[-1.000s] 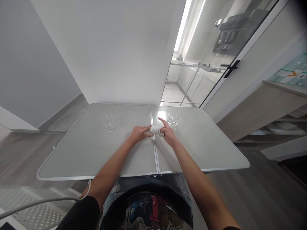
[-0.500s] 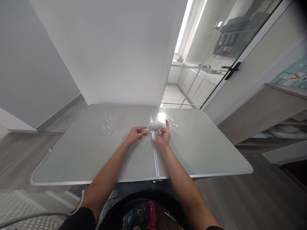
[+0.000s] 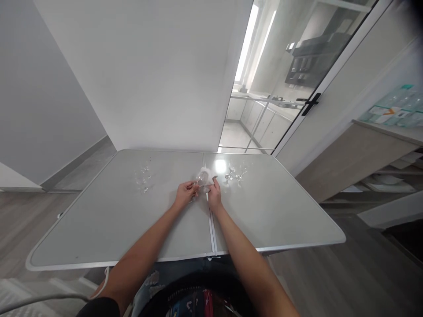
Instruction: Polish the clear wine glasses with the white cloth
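Over the middle seam of a grey folding table [image 3: 132,229], my left hand [image 3: 185,193] is closed on a small clear stemmed glass [image 3: 200,179] that tilts away from me. My right hand [image 3: 214,196] sits just to its right, fingers closed on a white cloth [image 3: 206,172] that lies against the glass. Two more clear glasses [image 3: 234,175] stand right of the hands, and a few others [image 3: 142,178] stand to the left.
A white wall panel rises behind the table. A glass door with a black handle [image 3: 309,104] is at the back right. A wooden shelf unit [image 3: 363,154] with boxes stands on the right. A white cable [image 3: 39,299] hangs by my left elbow.
The cloth was wrapped round the glass before; now the glass shows bare in my left hand and the cloth has slid behind it. Both hands drew slightly nearer.
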Action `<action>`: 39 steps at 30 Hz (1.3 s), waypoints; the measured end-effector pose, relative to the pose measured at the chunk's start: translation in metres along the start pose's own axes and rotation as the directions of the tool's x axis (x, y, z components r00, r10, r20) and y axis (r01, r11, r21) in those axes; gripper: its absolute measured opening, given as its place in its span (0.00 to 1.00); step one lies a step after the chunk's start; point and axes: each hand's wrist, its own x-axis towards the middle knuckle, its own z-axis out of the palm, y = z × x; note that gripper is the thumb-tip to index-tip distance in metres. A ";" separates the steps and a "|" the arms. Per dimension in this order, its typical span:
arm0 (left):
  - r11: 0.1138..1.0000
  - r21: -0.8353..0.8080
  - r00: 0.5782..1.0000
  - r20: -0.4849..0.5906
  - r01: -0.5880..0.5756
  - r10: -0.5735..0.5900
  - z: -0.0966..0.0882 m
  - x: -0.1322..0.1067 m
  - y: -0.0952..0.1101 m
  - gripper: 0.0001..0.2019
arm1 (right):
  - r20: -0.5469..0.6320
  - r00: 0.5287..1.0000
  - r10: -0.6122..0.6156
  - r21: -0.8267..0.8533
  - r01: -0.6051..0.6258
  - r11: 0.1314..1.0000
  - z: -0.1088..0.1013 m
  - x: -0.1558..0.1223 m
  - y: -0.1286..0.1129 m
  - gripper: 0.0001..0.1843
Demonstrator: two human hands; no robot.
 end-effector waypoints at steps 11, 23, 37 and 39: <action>0.663 0.626 0.894 0.137 -0.412 0.427 -0.021 -0.004 0.004 0.09 | 0.413 0.825 -0.387 -0.632 0.565 0.531 0.005 -0.005 -0.025 0.19; 0.875 0.352 0.939 0.038 -0.332 0.341 -0.006 -0.008 0.004 0.19 | -0.028 0.989 0.149 0.297 -0.133 0.945 0.009 0.001 -0.012 0.04; 0.391 0.774 0.819 0.271 -0.498 0.506 -0.019 0.002 -0.005 0.12 | 0.399 0.840 -0.367 -0.595 0.542 0.594 0.008 -0.008 -0.022 0.29; 0.283 0.774 0.764 0.364 -0.566 0.532 -0.019 0.000 -0.002 0.13 | 0.312 0.870 -0.382 -0.601 0.492 0.629 0.006 -0.007 -0.021 0.27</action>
